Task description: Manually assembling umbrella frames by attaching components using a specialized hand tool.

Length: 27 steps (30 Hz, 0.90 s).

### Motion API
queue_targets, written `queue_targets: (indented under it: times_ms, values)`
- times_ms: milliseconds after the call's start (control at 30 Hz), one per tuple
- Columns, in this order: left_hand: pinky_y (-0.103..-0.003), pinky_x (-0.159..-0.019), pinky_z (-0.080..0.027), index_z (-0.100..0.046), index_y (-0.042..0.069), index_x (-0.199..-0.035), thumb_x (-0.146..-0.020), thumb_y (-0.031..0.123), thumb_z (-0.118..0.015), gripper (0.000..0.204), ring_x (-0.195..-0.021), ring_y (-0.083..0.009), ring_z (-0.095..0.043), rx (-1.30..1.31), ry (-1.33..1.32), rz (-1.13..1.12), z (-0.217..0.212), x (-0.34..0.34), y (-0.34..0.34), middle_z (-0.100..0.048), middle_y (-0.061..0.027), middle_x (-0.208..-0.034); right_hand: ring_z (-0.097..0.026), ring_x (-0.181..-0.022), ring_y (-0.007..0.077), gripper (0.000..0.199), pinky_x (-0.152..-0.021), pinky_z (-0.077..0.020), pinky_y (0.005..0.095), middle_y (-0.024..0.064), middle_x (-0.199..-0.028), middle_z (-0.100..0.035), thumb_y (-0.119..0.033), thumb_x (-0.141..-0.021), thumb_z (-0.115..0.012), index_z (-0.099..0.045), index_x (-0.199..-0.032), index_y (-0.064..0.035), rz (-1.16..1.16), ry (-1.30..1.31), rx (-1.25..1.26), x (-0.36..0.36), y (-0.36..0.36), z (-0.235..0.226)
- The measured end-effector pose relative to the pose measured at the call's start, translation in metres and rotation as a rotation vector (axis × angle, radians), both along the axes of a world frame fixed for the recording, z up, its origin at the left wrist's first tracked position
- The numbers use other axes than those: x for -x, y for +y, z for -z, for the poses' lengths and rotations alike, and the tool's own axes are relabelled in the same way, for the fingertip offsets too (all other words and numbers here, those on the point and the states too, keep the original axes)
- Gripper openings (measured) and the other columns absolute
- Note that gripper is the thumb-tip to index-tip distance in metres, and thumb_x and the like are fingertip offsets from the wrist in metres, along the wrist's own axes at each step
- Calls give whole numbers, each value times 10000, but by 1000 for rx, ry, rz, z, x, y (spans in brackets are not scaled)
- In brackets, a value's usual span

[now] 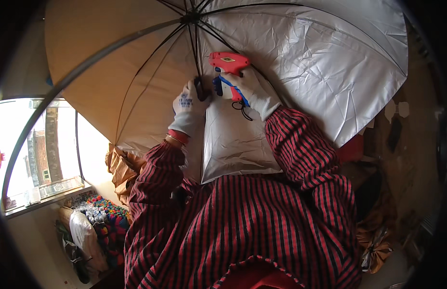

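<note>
An open umbrella (247,149) with silvery lining spreads before me, its underside facing me. Dark ribs and stretchers meet at the hub (191,18), and the shaft (96,53) runs from there toward the lower left. My left hand (187,102), in a white glove with blue print, pinches a small dark piece (201,89) beside a rib; its exact kind is unclear. In my gloved right hand (247,89) is a red and white tagging gun (229,60) with a blue trigger, its nose pointing left. A black cord loop (243,111) hangs below its handle.
A bright window (47,144) lies to the left. Below it are a white plastic-wrapped bundle (86,236) and multicoloured bundles (110,219). Brown crumpled material (122,168) sits beside my left sleeve, and more folded brown material (375,245) is at the lower right.
</note>
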State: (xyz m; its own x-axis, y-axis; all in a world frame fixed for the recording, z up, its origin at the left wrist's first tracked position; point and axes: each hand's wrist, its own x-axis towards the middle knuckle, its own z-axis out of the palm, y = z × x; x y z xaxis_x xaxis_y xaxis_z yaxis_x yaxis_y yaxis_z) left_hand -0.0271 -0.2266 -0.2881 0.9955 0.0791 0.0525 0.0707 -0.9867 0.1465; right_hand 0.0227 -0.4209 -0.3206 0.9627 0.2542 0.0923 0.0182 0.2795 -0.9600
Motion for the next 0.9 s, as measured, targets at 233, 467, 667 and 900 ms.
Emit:
queue_targets:
  times_ms: [233, 467, 667, 900]
  values:
    - [-442, -785, -524, -614, 118, -1124, -813, 330, -669, 380, -906, -357, -667, 283, 33, 47, -13, -14, 25, -698, -156, -967, -536, -620, 78, 239, -572, -436, 307, -5, -658, -592, -254, -856, -668, -665, -884, -16, 134, 21, -68, 7, 29, 1]
    - [-272, -519, -492, -678, 33, -1061, -855, 130, -654, 228, -608, -115, -640, 340, -232, 138, -15, -47, -7, -693, -65, -771, -542, -479, 100, 206, -427, -413, 269, 18, -618, -585, -235, -849, -669, -643, -811, -34, 239, 280, -236, 21, 34, -16]
    - [-251, -462, -452, -703, 25, -1011, -846, 97, -629, 195, -588, -101, -617, 607, -192, -39, -16, -41, -11, -687, -49, -769, -533, -438, 129, 246, -397, -413, 283, 48, -584, -578, -263, -847, -653, -629, -801, -23, 117, 280, -58, 29, 31, -13]
    - [-287, -552, -490, -720, 55, -976, -835, 118, -633, 177, -636, -150, -639, 663, -239, -63, -8, -41, -18, -688, -73, -762, -668, -835, 163, 416, -739, -535, 321, 102, -952, -683, -334, -840, -713, -651, -1080, 1, 14, 395, -70, 3, 23, 13]
